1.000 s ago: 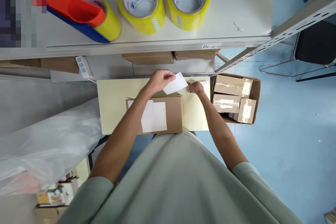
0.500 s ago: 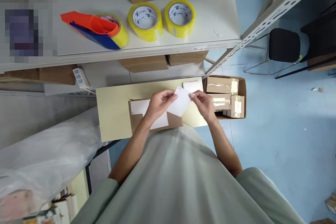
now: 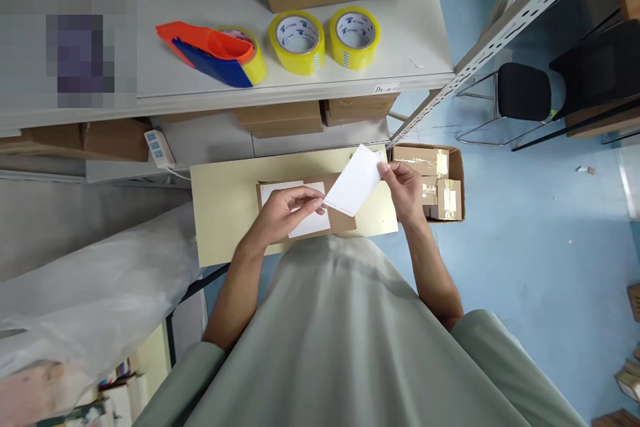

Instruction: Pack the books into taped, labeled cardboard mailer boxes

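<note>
A white label sheet is held between both my hands above a small table. My left hand pinches its lower left corner. My right hand pinches its upper right edge. Under the sheet a brown cardboard box with white labels on top lies on the pale yellow tabletop.
An open carton of taped small boxes stands on the blue floor right of the table. The white shelf above carries an orange tape dispenser and two yellow tape rolls. A clear plastic sheet lies left; a black chair stands right.
The label sheet came up off the table area and tilted; my left hand slid to its lower corner while my right hand took its upper edge. The view pulled back.
</note>
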A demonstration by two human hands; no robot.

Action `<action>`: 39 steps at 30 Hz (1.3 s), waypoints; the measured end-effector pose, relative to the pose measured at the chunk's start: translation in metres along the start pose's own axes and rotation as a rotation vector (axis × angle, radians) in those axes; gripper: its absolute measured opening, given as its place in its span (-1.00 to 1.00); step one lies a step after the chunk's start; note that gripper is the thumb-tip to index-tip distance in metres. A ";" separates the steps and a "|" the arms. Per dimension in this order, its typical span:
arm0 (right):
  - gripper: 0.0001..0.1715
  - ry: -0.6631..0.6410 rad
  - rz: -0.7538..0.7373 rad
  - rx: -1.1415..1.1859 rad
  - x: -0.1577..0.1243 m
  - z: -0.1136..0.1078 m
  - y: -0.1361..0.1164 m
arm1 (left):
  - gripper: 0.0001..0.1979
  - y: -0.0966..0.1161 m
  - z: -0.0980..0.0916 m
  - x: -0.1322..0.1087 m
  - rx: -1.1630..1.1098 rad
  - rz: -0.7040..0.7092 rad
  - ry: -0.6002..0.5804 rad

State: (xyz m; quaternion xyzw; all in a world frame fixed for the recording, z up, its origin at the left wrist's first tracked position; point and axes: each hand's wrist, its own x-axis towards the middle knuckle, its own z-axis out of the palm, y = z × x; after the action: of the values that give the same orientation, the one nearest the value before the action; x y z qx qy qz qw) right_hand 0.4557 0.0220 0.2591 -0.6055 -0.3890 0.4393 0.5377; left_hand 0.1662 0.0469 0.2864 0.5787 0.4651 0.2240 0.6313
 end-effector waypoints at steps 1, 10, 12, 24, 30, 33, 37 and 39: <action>-0.36 -0.001 -0.003 -0.006 -0.001 0.001 -0.002 | -0.52 0.001 -0.001 -0.003 -0.008 0.009 -0.008; -0.32 -0.033 -0.006 -0.115 -0.007 0.010 -0.009 | -0.58 0.005 -0.004 -0.019 0.021 0.077 0.018; -0.31 -0.039 -0.005 -0.110 -0.009 0.012 -0.008 | -0.57 0.005 -0.004 -0.022 0.010 0.071 0.040; -0.34 -0.050 -0.026 -0.116 -0.017 0.017 -0.009 | -0.61 0.008 -0.006 -0.031 0.041 0.098 0.073; -0.34 -0.055 -0.018 -0.115 -0.018 0.017 -0.008 | -0.66 0.007 -0.004 -0.030 0.046 0.120 0.070; -0.37 -0.079 -0.006 -0.117 -0.015 0.019 -0.001 | -0.67 0.005 -0.004 -0.031 0.046 0.123 0.064; -0.38 -0.104 -0.031 -0.285 -0.014 0.030 0.013 | -0.67 0.005 -0.001 -0.034 0.045 0.120 0.072; -0.43 -0.091 -0.111 -0.426 -0.020 0.037 0.011 | -0.67 0.006 0.001 -0.037 0.037 0.114 0.093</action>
State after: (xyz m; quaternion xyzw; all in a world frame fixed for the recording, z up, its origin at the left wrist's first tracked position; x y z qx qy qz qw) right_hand 0.4140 0.0132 0.2490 -0.6626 -0.5296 0.3437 0.4030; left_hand 0.1515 0.0178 0.3039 0.6046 0.4645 0.2777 0.5844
